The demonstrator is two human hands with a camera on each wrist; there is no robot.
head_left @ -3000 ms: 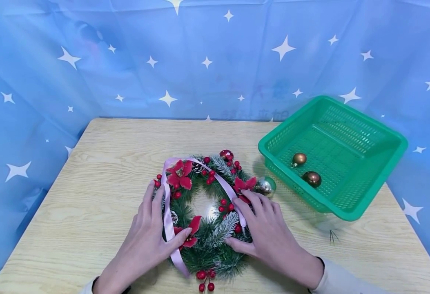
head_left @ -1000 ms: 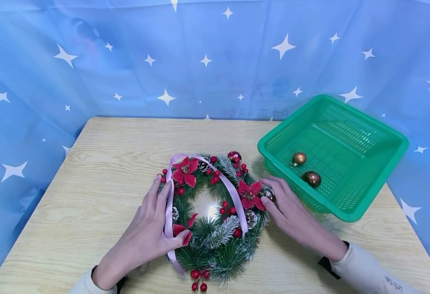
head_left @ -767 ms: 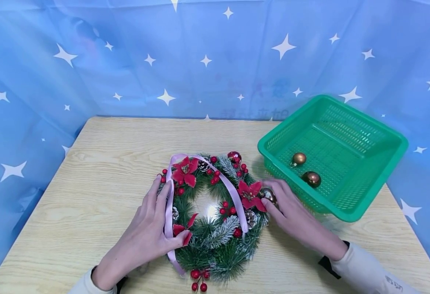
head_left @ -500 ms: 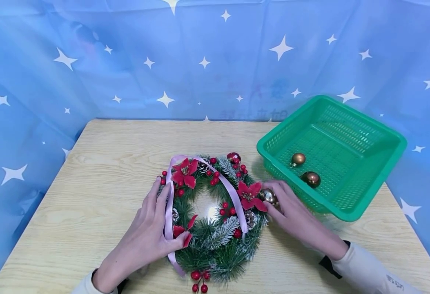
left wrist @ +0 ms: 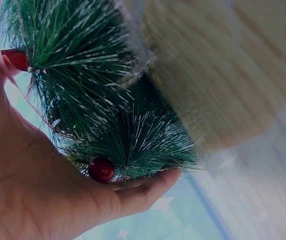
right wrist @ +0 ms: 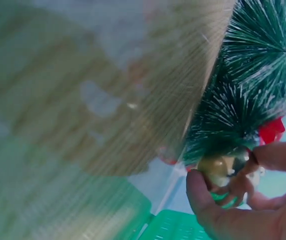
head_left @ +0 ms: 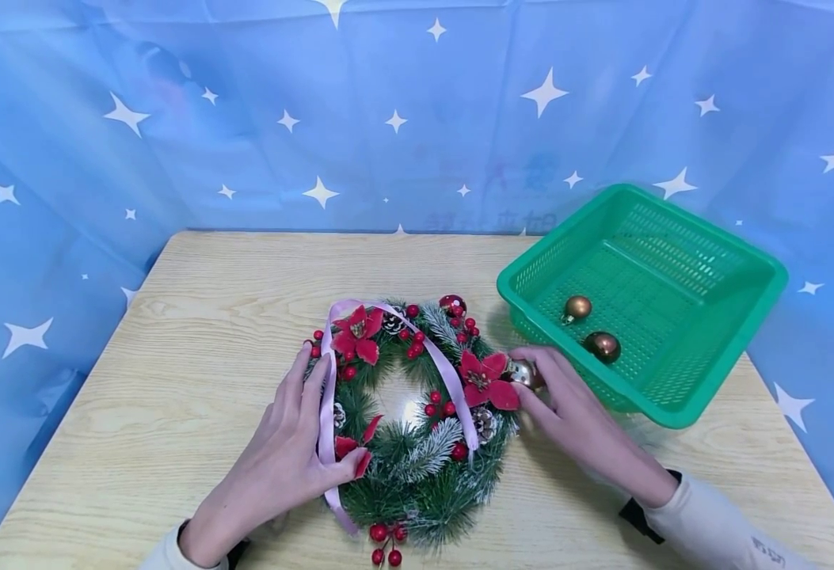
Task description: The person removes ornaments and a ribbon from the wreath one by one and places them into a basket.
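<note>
A green Christmas wreath point(head_left: 445, 499) with red poinsettias, berries and pinecones lies flat on the table. My left hand point(head_left: 277, 451) grips its left side, thumb over a red poinsettia petal, fingers at the outer edge. A loose pink ribbon point(head_left: 442, 366) arches across the wreath. At the right edge, beside the right poinsettia point(head_left: 486, 381), my right hand point(head_left: 576, 419) pinches a shiny gold bauble point(head_left: 522, 374). In the right wrist view, thumb and fingers surround this bauble point(right wrist: 217, 169) against the pine needles. Whether it is fastened there I cannot tell.
Behind my right hand stands a green plastic basket point(head_left: 766, 301) holding a copper bauble point(head_left: 577, 307) and a darker brown bauble point(head_left: 603, 347). A red bauble point(head_left: 452, 304) sits at the wreath's far edge. A blue starry curtain point(head_left: 388, 119) hangs behind the wooden table point(head_left: 231, 317).
My right hand has moved from the wreath's right side out to the bauble and now pinches it. The wreath has shifted and turned slightly. Lately the bauble turns a little; my left hand stays.
</note>
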